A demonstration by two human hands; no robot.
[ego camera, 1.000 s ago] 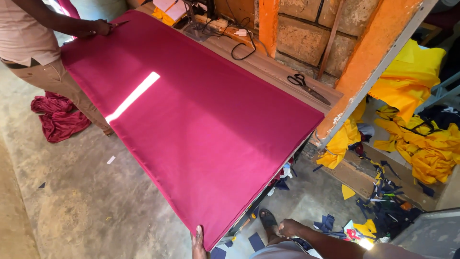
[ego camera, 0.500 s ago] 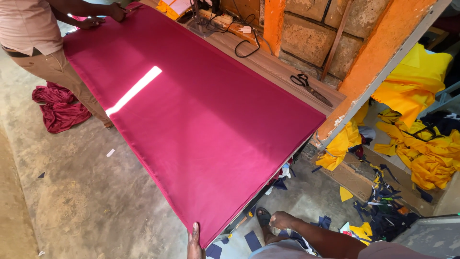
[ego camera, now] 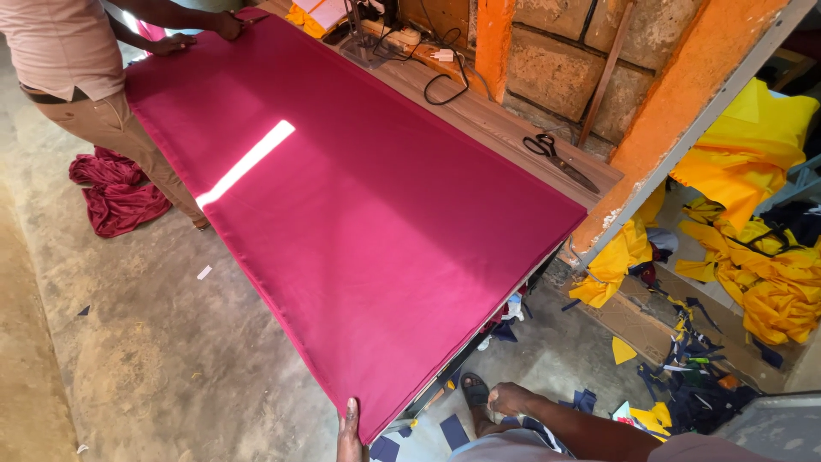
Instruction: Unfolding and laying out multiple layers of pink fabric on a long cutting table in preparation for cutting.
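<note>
While left hand (ego camera: 349, 432) pinches one magenta cloth (ego camera: 359, 222) corner — one scissors (ego camera: 560, 160) beside.

You're standing in a tailoring workshop: magenta cloth (ego camera: 359, 222) spread over a long desk (ego camera: 513, 128), shears (ego camera: 560, 158) at its far edge, yellow fabric heaps (ego camera: 761, 248), offcuts on the concrete floor (ego camera: 128, 359).
</note>
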